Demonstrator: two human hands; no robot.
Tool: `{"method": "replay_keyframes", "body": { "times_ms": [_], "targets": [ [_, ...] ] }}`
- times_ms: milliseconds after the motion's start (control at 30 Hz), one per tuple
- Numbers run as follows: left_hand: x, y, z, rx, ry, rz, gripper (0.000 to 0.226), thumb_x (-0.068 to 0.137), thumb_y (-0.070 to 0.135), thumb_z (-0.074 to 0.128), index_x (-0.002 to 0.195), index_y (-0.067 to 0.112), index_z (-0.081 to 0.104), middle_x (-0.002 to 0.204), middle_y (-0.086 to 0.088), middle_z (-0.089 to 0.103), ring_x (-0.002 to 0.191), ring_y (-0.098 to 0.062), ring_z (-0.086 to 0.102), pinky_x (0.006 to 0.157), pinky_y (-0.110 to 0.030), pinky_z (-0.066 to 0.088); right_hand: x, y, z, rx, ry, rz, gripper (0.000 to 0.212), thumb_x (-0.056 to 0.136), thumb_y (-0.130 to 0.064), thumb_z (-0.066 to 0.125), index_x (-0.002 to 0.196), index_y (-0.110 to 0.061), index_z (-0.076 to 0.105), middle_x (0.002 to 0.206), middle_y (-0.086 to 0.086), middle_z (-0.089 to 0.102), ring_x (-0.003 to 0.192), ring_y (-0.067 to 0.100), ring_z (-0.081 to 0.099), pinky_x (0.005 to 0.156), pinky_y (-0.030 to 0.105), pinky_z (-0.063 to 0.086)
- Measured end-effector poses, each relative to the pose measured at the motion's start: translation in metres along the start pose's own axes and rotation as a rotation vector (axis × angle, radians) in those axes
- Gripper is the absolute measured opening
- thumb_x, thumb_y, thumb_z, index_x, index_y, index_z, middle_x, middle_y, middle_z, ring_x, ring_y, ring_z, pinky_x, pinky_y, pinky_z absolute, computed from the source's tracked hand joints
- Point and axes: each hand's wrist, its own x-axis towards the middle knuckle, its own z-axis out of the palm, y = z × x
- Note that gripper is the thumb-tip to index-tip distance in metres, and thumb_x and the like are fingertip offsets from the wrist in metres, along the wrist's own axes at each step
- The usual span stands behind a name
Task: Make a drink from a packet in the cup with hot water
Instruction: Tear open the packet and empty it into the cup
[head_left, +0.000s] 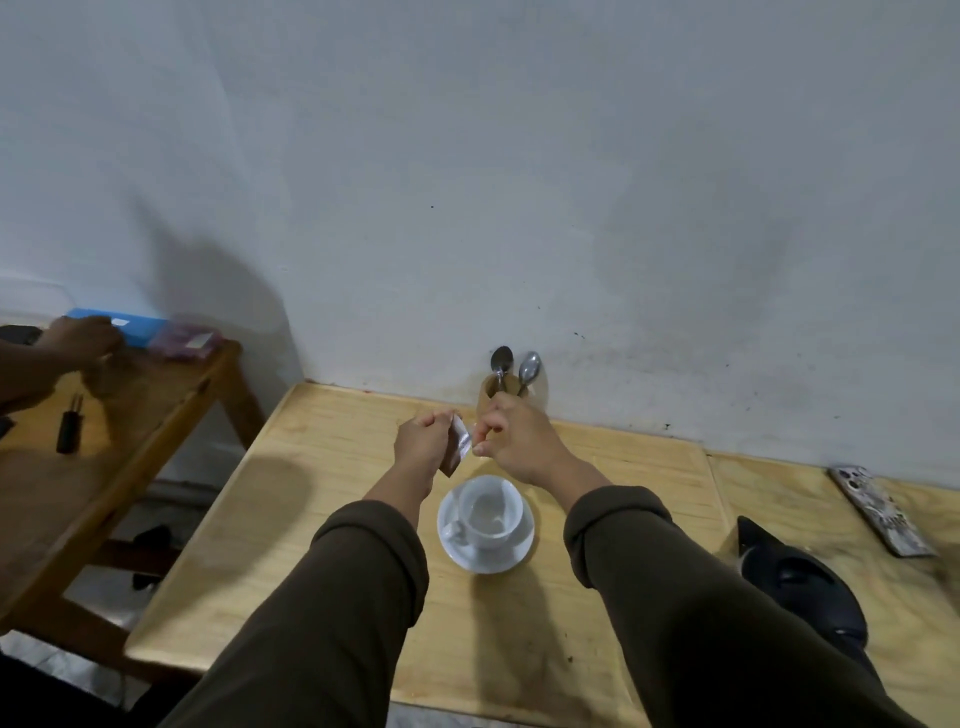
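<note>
A white cup stands on a white saucer on the light wooden table; its handle points left and it looks empty. Just above and behind the cup I hold a small silvery packet with a brown lower end. My left hand pinches the packet's left side. My right hand pinches its upper right corner with thumb and forefinger. The packet hangs tilted over the far left rim of the cup.
A wooden holder with two metal spoons stands at the wall behind my hands. A black kettle and a patterned phone lie at the right. Another person's hand rests on a side table at the left.
</note>
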Motion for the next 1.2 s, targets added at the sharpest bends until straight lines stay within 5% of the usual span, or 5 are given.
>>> {"method": "replay_keyframes", "body": {
  "times_ms": [267, 433, 767, 967, 1200],
  "targets": [
    [0.002, -0.017, 0.004, 0.041, 0.024, -0.097, 0.019, 0.088, 0.021, 0.057, 0.096, 0.012, 0.072, 0.065, -0.009, 0.059, 0.054, -0.021, 0.051, 0.051, -0.025, 0.043, -0.021, 0.011, 0.002, -0.049, -0.064, 0.013, 0.016, 0.083, -0.004, 0.06, 0.073, -0.016, 0.056, 0.114, 0.0, 0.059, 0.102, 0.012, 0.05, 0.087, 0.023, 0.035],
    [-0.001, -0.023, 0.01, 0.216, -0.052, -0.123, 0.017, 0.087, 0.019, 0.062, 0.073, 0.009, 0.066, 0.061, -0.012, 0.058, 0.035, -0.016, 0.053, 0.053, -0.027, 0.051, -0.032, 0.016, 0.013, -0.058, -0.065, 0.065, 0.011, 0.084, -0.003, 0.052, 0.092, -0.008, 0.057, 0.082, 0.004, 0.058, 0.077, 0.024, 0.055, 0.073, 0.035, 0.048],
    [-0.002, -0.035, 0.024, 0.556, -0.053, -0.225, 0.023, 0.083, 0.025, 0.067, 0.074, 0.004, 0.063, 0.089, -0.013, 0.077, 0.092, -0.025, 0.073, 0.092, -0.032, 0.058, -0.054, 0.037, 0.049, -0.028, -0.07, 0.22, 0.03, 0.077, -0.016, 0.067, 0.107, -0.014, 0.062, 0.088, 0.001, 0.05, 0.08, 0.017, 0.048, 0.07, 0.024, 0.036],
    [-0.002, -0.023, 0.025, 0.463, -0.068, -0.309, 0.021, 0.09, 0.017, 0.059, 0.074, 0.002, 0.06, 0.062, -0.009, 0.067, 0.055, -0.017, 0.067, 0.057, -0.022, 0.059, -0.054, 0.047, 0.053, 0.05, 0.035, 0.314, 0.022, 0.087, -0.012, 0.058, 0.106, -0.012, 0.07, 0.087, 0.003, 0.056, 0.093, 0.022, 0.058, 0.077, 0.021, 0.038],
    [0.001, -0.024, 0.025, 0.476, -0.05, -0.206, 0.063, 0.097, 0.052, 0.032, 0.06, 0.008, 0.059, 0.072, -0.012, 0.074, 0.086, -0.029, 0.073, 0.095, -0.033, 0.054, -0.047, 0.055, 0.056, 0.164, 0.134, 0.421, 0.015, 0.087, -0.016, 0.061, 0.094, -0.01, 0.072, 0.088, 0.009, 0.067, 0.077, 0.015, 0.051, 0.068, 0.019, 0.034]
  ]
}}
